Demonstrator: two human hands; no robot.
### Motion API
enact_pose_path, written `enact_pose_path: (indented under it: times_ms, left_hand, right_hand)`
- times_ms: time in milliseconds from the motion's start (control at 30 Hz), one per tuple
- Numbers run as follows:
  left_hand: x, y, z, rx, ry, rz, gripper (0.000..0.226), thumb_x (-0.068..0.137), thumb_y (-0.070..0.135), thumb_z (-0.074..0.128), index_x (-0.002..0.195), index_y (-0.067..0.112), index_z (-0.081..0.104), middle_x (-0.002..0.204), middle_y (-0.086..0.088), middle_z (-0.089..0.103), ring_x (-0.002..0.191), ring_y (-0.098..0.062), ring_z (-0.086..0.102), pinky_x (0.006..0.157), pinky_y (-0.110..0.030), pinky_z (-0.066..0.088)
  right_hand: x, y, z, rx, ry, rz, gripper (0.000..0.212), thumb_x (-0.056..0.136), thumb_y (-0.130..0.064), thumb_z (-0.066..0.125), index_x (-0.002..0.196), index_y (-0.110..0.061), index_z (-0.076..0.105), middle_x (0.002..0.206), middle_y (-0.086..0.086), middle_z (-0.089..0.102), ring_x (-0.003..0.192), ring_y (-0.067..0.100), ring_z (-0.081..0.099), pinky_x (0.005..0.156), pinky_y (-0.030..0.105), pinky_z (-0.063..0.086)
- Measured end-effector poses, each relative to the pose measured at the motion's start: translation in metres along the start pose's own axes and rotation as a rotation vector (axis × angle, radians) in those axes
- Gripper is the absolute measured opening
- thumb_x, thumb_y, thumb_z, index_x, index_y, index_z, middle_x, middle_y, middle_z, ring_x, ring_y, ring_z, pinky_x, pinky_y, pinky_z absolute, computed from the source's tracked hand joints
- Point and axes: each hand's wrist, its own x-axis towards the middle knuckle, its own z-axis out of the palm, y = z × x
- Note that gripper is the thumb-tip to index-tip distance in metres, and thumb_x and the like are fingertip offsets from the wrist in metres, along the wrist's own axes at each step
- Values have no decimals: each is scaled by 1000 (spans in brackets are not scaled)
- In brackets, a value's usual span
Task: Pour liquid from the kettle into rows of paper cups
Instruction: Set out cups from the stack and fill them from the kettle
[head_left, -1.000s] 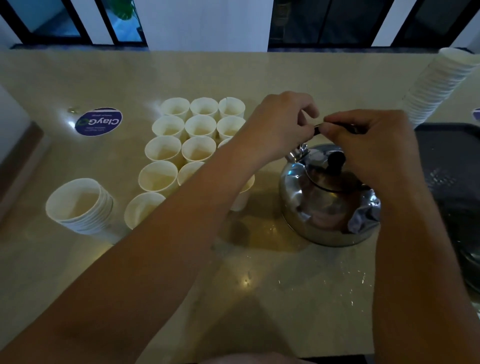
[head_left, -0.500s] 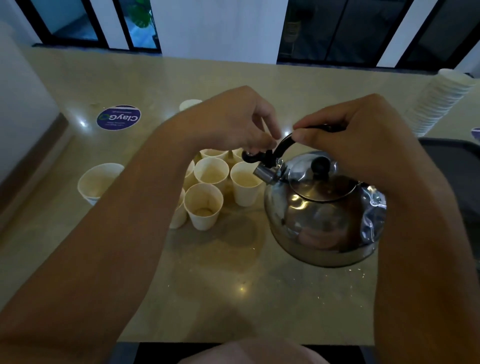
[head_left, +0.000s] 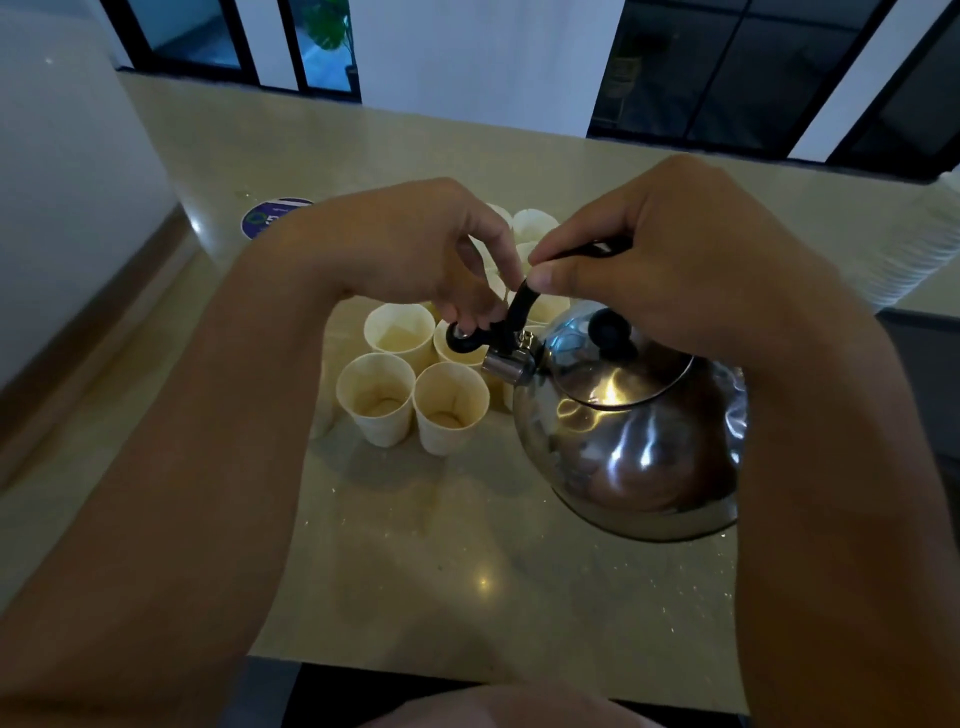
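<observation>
Gripping kettle handle with right hand, left hand pinching spout lever; spout above cups, leftward.

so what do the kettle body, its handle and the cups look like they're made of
Kettle body: polished metal, likely stainless steel; mirror-like reflections and bright glints. Handle: matte black, probably plastic; no shine. Cups: thin off-white paper, dull finish; the side seam shows inside.

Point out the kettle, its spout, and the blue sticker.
kettle (head_left: 639, 457): head view, shiny steel belly.
spout (head_left: 506, 365): head view, metal cap.
blue sticker (head_left: 262, 218): head view, visible part.
</observation>
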Motion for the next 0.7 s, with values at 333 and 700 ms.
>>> enact_pose_path:
  times_ms: [333,700]
  left_hand:
    - [-6,-20,-6,-84,-56,6,22,86,12,75,101,27,69,79,6,77,74,-11,74,67,-14,53]
    - [-2,-28,-6,-91,-65,-25,27,85,11,75,106,26,69,80,5,77,72,-8,73,63,-11,51]
  right_hand:
    - [18,-21,7,-58,-96,-19,10,84,-44,76,93,-42,79,99,-22,72,90,-4,62,75,11,44]
    - [25,-33,12,-87,-138,15,2,84,-42,77,84,-44,77,100,-16,73,87,2,63,73,15,45]
